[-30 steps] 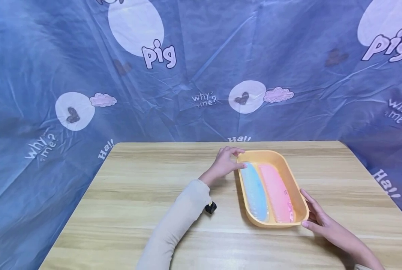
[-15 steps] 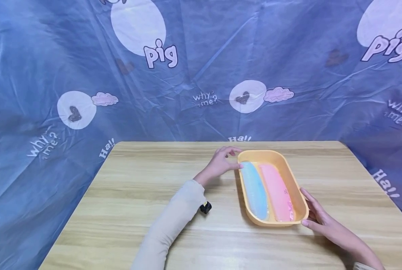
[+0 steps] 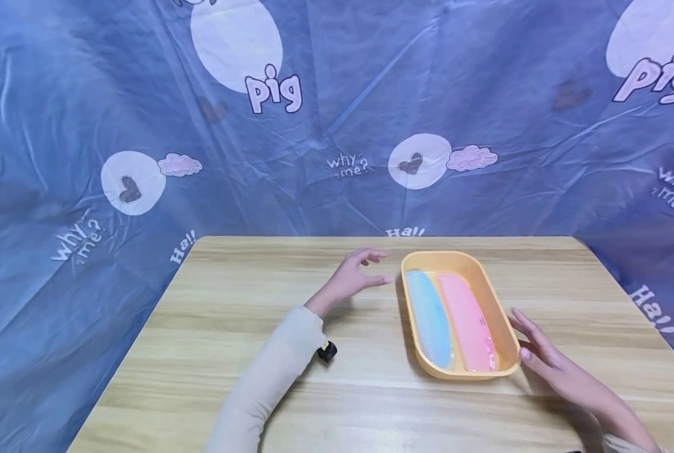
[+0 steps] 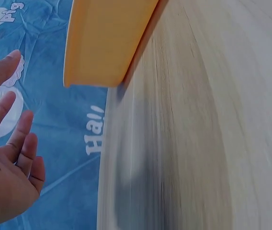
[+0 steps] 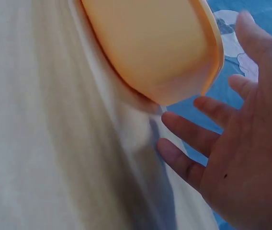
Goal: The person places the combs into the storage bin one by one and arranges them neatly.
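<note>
An orange-yellow plastic tray stands on the wooden table, right of the middle in the head view. Inside it lie a blue comb on the left and a pink comb on the right, side by side, each in what looks like clear wrapping. My left hand hovers left of the tray's far corner, thumb and fingers spread with a gap to the rim. My right hand is beside the tray's near right corner, fingers loosely extended, fingertips close to its wall. Neither hand holds anything.
The wooden table ends at a far edge just behind the tray. A blue printed cloth hangs behind and along both sides. A small black device sits at the left wrist.
My left hand has let go of the tray's rim and drawn back to the left. My right hand has eased slightly off the near right corner. The tray and combs stay in place.
</note>
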`<state>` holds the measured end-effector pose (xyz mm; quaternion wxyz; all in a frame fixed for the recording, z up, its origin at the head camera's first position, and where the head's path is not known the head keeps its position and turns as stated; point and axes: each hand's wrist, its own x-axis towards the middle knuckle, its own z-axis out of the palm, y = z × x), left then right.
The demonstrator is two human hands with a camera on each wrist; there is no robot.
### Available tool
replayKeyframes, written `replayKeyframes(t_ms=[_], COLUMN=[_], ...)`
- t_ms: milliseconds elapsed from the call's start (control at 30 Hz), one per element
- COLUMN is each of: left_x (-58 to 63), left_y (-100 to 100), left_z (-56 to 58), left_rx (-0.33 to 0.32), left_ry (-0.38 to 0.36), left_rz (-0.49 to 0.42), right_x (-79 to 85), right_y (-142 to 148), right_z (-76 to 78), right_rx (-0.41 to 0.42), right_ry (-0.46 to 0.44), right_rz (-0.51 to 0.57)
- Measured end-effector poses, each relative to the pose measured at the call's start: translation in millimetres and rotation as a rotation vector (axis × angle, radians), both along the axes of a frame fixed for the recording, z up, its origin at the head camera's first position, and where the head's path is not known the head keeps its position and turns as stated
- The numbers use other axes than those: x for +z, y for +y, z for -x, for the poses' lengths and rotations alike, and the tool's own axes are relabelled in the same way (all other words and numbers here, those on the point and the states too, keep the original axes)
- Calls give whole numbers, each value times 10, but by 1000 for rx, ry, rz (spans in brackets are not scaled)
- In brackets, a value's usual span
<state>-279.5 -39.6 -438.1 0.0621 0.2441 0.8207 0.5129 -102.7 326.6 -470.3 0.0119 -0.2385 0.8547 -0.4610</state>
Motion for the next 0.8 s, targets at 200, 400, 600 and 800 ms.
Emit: replayKeyframes(t_ms=[200, 400, 600, 800], left_x=[-21, -16, -21, -13], left_y=[-227, -483, -721, -878], left_z=[-46, -120, -166, -220], left_rx=[27, 53, 104, 150], left_ry=[-20, -12, 20, 51], left_rz=[32, 57, 77, 112], right_x=[66, 164, 241, 279], right_y=[-40, -52, -78, -138], right_z=[108, 222, 324, 382], right_rx=[-11, -34, -65, -89], right_ry=[49, 77, 105, 67], right_rz=[-48, -68, -86, -130])
